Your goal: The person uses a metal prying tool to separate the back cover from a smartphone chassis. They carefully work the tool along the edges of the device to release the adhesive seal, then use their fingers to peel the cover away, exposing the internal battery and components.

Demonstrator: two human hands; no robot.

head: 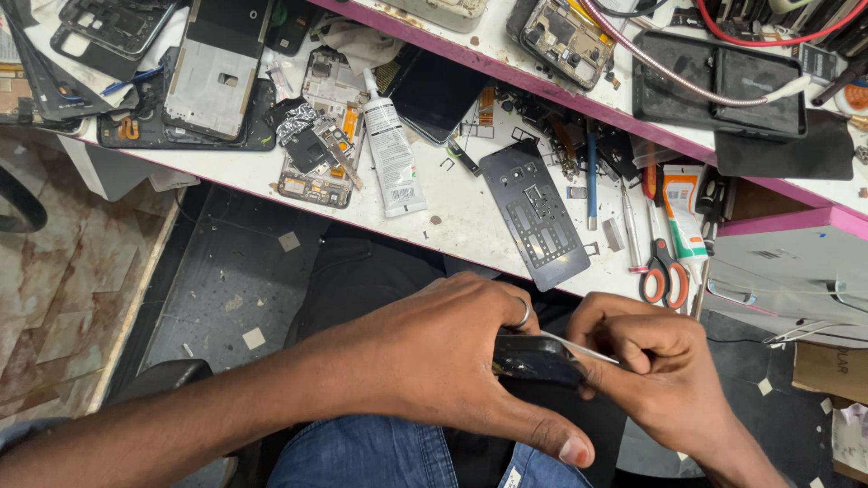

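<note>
My left hand [434,361] is wrapped over a black phone [535,360] held above my lap, below the edge of the white workbench [461,212]. A ring sits on one finger of that hand. My right hand [660,361] pinches a thin white pry card [579,348] whose tip is slid along the phone's upper edge. Most of the phone is hidden under my left palm and fingers.
On the bench lie a black perforated plate [535,217], a white glue tube [391,149], red-handled scissors [663,271], a blue pen [591,176], tweezers and several opened phones and frames [217,68]. A pink-edged upper shelf [579,99] carries more phones and cables. A grey drawer unit [796,280] stands to the right.
</note>
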